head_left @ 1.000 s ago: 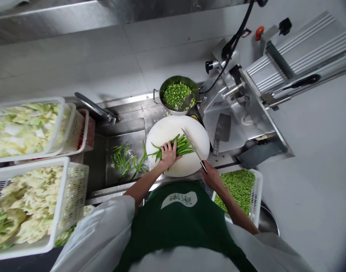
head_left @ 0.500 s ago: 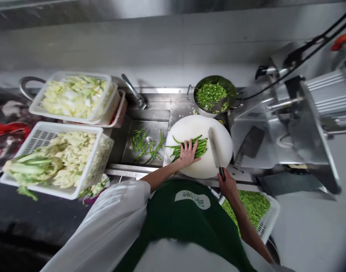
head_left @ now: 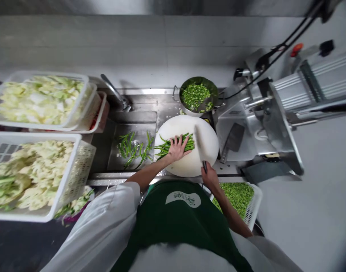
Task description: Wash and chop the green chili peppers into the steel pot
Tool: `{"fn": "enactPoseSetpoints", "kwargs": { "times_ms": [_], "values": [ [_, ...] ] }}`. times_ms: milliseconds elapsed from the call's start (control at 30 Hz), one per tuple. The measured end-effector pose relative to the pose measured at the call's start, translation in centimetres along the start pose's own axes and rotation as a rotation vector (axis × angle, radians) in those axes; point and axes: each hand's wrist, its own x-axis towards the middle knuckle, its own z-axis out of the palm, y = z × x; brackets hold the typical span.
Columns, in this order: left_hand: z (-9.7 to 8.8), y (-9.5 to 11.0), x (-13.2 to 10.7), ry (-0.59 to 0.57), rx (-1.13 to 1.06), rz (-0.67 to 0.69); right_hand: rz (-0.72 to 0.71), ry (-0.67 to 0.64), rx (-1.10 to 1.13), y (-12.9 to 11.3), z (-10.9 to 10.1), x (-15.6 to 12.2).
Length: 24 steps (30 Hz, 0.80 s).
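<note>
My left hand point(head_left: 177, 149) lies flat with fingers spread over a bundle of green beans point(head_left: 190, 142) on a round white cutting board point(head_left: 208, 130). The beans point roughly sideways, some tails sticking out past the board's left edge. In my right hand point(head_left: 210, 176) is the dark handle of a kitchen knife point(head_left: 198, 140), fingers wrapped round it. Its blade points away from me, just right of the bean ends, with a narrow gap. Loose green beans point(head_left: 130, 149) lie in the metal sink point(head_left: 112, 160) to the left.
Behind the board stands a pot point(head_left: 215, 90) of chopped green pieces. A white basket point(head_left: 256, 204) of chopped greens is below right. Cauliflower fills a basket point(head_left: 76, 143) at left, cut cabbage another point(head_left: 84, 81). A cleaver point(head_left: 234, 138) lies beside a slicing machine point(head_left: 288, 124).
The view has shifted, so the scene sits further left. The beans under my left hand look more closely bunched. The knife stays beside their ends in my right hand.
</note>
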Motion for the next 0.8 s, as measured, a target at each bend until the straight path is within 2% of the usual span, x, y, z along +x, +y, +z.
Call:
{"fn": "enactPoseSetpoints", "kwargs": {
  "times_ms": [100,233,333,433,500,633,700,800],
  "values": [
    [-0.4,-0.1,0.9,-0.012,0.019,0.017,-0.021,-0.054,0.022,-1.8,-0.1,0.4],
    [-0.6,-0.2,0.6,-0.031,0.066,0.043,0.052,-0.011,0.089,-2.7,-0.8,-0.2],
    [-0.2,-0.4,1.6,0.002,0.109,0.041,0.049,0.007,0.127,-2.2,-1.0,-0.4],
    [-0.1,0.1,2.4,0.024,0.130,0.078,-0.035,0.001,0.127,-1.4,-0.7,-0.3],
    [-0.3,0.4,1.9,0.017,0.145,0.104,-0.064,0.010,0.118,-0.8,-0.6,-0.6],
    [-0.6,0.8,0.8,-0.011,0.191,0.162,0.017,0.056,0.134,-0.1,-0.4,-1.1],
    [-0.5,1.0,1.0,-0.008,0.195,0.148,0.009,0.042,0.144,-0.1,-0.1,-1.1],
    [-0.3,1.4,1.4,-0.006,0.173,0.063,-0.102,-0.007,0.172,-0.5,0.4,-1.5]
  ]
}}
